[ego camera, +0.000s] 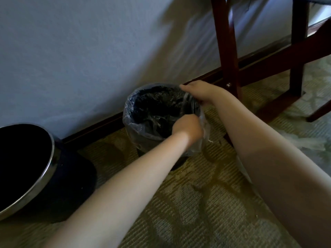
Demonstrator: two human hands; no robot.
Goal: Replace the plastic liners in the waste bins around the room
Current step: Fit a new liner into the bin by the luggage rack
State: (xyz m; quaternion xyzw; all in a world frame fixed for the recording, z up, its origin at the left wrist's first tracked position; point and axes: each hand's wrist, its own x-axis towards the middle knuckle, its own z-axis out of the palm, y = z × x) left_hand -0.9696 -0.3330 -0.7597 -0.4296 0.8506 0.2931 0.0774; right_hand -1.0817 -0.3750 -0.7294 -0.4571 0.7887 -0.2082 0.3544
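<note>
Your two bare forearms reach out over the green-and-beige patterned carpet [179, 212]. At the near left of the carpet sits a large black round bin with a shiny metal rim [44, 169], its dark mouth facing you and well apart from your hands.

Further along is your left hand [186, 127], at the near right edge of the small dark round waste bin [141, 152]. Its fingers are curled and pinching the clear plastic liner [132, 122] at the rim. The liner is in the bin, crinkled down inside, with its edge folded out over the rim and hanging down the outer wall.

Across the mouth, your right hand [198, 93] is on the far right edge of the rim, knuckles up and fingers clenched over the liner's edge. Both hands have plastic in their grip.

The small bin stands on the carpet at its far edge, just beside the dark brown skirting board [100, 127] that runs along the foot of the pale blue-grey wall [71, 59]. To the right of it, the dark red-brown wooden furniture legs [227, 51] stand just past your right hand.
</note>
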